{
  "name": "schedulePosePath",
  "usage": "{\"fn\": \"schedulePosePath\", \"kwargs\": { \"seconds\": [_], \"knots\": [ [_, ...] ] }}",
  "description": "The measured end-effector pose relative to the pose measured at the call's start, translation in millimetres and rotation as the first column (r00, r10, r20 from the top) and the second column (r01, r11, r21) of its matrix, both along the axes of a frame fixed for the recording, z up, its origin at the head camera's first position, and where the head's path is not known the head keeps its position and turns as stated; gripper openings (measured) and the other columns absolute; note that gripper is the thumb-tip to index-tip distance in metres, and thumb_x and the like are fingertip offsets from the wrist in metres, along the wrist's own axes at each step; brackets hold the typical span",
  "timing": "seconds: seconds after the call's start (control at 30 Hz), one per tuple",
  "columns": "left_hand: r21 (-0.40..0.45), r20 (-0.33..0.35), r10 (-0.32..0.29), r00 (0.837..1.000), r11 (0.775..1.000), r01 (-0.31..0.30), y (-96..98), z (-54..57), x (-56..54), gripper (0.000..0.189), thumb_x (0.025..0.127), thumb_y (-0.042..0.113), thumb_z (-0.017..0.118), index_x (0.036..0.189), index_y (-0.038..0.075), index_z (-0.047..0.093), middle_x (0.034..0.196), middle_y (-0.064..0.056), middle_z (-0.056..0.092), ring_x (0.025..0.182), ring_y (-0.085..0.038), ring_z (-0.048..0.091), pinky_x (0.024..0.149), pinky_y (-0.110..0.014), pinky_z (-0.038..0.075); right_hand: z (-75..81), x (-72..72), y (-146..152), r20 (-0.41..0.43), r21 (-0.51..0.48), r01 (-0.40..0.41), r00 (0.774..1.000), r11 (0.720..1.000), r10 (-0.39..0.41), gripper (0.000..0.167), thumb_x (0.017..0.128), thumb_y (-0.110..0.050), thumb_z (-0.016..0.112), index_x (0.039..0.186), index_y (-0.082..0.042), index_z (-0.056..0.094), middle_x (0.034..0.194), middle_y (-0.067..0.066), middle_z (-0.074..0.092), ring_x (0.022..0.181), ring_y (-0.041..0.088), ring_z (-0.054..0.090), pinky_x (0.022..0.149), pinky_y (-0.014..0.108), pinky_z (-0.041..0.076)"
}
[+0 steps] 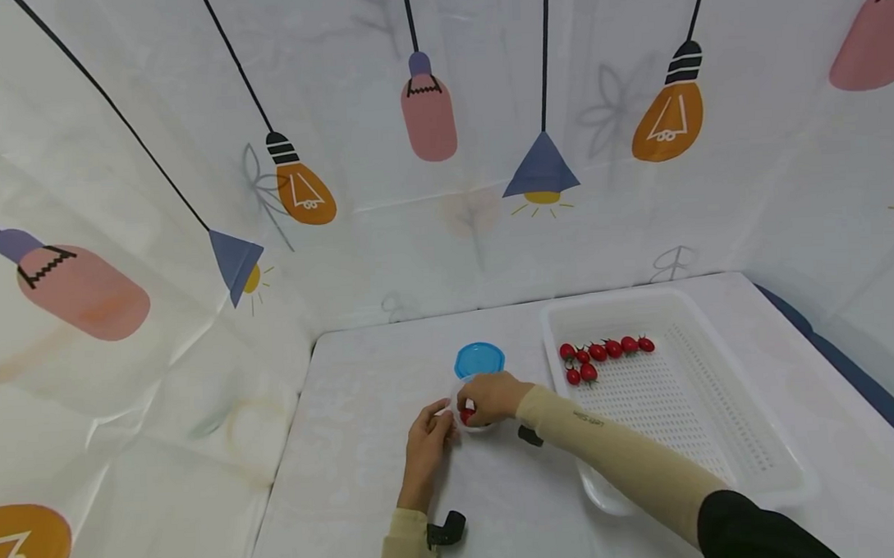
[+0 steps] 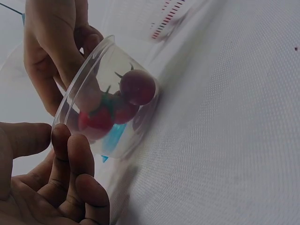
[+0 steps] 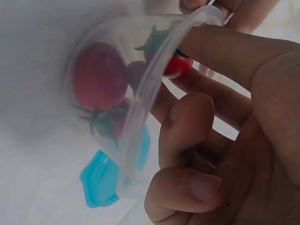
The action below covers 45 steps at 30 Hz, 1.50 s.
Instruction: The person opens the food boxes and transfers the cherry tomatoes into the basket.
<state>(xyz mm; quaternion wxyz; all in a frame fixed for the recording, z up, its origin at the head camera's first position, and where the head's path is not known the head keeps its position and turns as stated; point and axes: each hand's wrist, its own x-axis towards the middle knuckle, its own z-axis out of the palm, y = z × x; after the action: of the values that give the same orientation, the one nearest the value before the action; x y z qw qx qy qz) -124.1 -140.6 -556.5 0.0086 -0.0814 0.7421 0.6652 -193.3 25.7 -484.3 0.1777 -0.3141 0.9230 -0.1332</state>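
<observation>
A clear round plastic tub (image 2: 125,55) stands on the white-covered table with several cherry tomatoes (image 3: 99,77) in it. My left hand (image 1: 426,448) pinches its rim between thumb and fingertips, on the left side. From the right, my right hand (image 1: 498,395) reaches into the tub. Its thumb and finger pinch a red cherry tomato (image 3: 179,65) with a green stem, seen in the right wrist view just inside the rim. The hand hides part of the tub in the head view. Right behind the tub lies a blue lid (image 1: 479,358).
A large white perforated tray (image 1: 663,436) stands to the right, under the right forearm. Several cherry tomatoes (image 1: 597,352) lie in rows at its far left corner. A white sheet with printed lamps (image 1: 541,169) hangs behind the table and on the left.
</observation>
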Motion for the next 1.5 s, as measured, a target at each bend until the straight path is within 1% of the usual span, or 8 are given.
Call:
{"fn": "schedulePosePath", "kwargs": {
  "seconds": [0.2,0.37,0.47,0.57,0.73,0.93,1.17,1.5],
  "knots": [
    [-0.010,-0.004,0.006,1.000,1.000,-0.006,-0.5,-2.7,0.7,0.039,0.102,0.028,0.062,0.132,0.004,0.061,0.092,-0.011,0.068,0.081,-0.021,0.064,0.072,-0.028,0.049,13.6,3.8,8.7,0.069,-0.099,0.042,0.997,0.994,-0.035,0.028,0.092,-0.032,0.076,0.118,-0.022,0.072,0.092,-0.009,0.068,0.075,0.005,0.061,0.068,0.029,0.052],
    [-0.017,0.000,0.001,1.000,1.000,-0.001,-1.4,-1.3,0.0,0.038,0.103,0.026,0.061,0.133,0.003,0.061,0.094,-0.015,0.068,0.081,-0.020,0.064,0.072,-0.028,0.049,35.5,7.6,18.8,0.002,-0.196,0.019,1.000,0.980,-0.019,0.031,0.093,-0.037,0.073,0.121,-0.024,0.070,0.097,-0.007,0.072,0.090,0.012,0.065,0.080,0.040,0.054],
    [-0.011,0.006,-0.001,1.000,1.000,0.001,-2.0,0.0,-0.9,0.037,0.103,0.024,0.061,0.133,0.004,0.060,0.095,-0.017,0.068,0.081,-0.020,0.064,0.072,-0.028,0.049,50.1,9.4,26.4,-0.035,-0.246,0.011,0.999,0.969,-0.020,0.032,0.093,-0.037,0.073,0.122,-0.024,0.070,0.097,-0.007,0.073,0.098,0.017,0.067,0.082,0.044,0.054],
    [-0.009,0.017,-0.003,1.000,1.000,0.003,-2.7,0.3,-1.6,0.037,0.103,0.024,0.060,0.135,0.004,0.060,0.096,-0.016,0.068,0.083,-0.021,0.064,0.073,-0.028,0.049,59.7,9.8,34.7,-0.057,-0.279,0.011,0.998,0.960,-0.028,0.030,0.094,-0.038,0.072,0.121,-0.026,0.069,0.096,-0.010,0.072,0.097,0.014,0.066,0.078,0.039,0.054],
    [-0.019,0.037,-0.002,0.999,1.000,0.002,-2.6,-0.3,-3.0,0.039,0.104,0.025,0.059,0.137,0.005,0.059,0.099,-0.017,0.068,0.087,-0.024,0.064,0.075,-0.030,0.049,74.4,11.5,50.5,-0.068,-0.344,0.037,0.996,0.938,-0.065,0.029,0.094,-0.041,0.072,0.120,-0.030,0.067,0.098,-0.011,0.071,0.083,0.006,0.065,0.070,0.032,0.053],
    [-0.023,0.055,0.009,0.998,1.000,-0.008,-1.5,-1.7,-3.2,0.039,0.104,0.025,0.059,0.138,0.005,0.058,0.102,-0.018,0.068,0.087,-0.023,0.063,0.076,-0.030,0.049,88.4,15.3,71.6,-0.087,-0.378,0.089,0.988,0.922,-0.131,0.040,0.092,-0.043,0.074,0.127,-0.023,0.067,0.102,-0.005,0.072,0.077,0.011,0.060,0.063,0.029,0.051],
    [-0.030,0.039,0.020,0.999,0.999,-0.019,-2.0,-0.3,-2.5,0.036,0.103,0.024,0.060,0.134,0.007,0.061,0.096,-0.013,0.068,0.084,-0.020,0.063,0.074,-0.028,0.049,88.4,21.5,103.6,-0.093,-0.390,0.158,0.973,0.907,-0.209,0.041,0.092,-0.045,0.073,0.127,-0.025,0.067,0.103,-0.005,0.072,0.077,0.014,0.058,0.059,0.030,0.050],
    [-0.041,0.038,0.032,0.999,0.999,-0.030,-4.3,-2.0,-1.8,0.035,0.102,0.024,0.061,0.132,0.006,0.062,0.094,-0.010,0.068,0.082,-0.019,0.063,0.074,-0.029,0.049,59.2,23.5,158.0,-0.048,-0.458,0.229,0.959,0.859,-0.281,0.041,0.093,-0.044,0.072,0.127,-0.022,0.065,0.098,-0.006,0.072,0.071,0.011,0.064,0.064,0.030,0.053]
  ]
}}
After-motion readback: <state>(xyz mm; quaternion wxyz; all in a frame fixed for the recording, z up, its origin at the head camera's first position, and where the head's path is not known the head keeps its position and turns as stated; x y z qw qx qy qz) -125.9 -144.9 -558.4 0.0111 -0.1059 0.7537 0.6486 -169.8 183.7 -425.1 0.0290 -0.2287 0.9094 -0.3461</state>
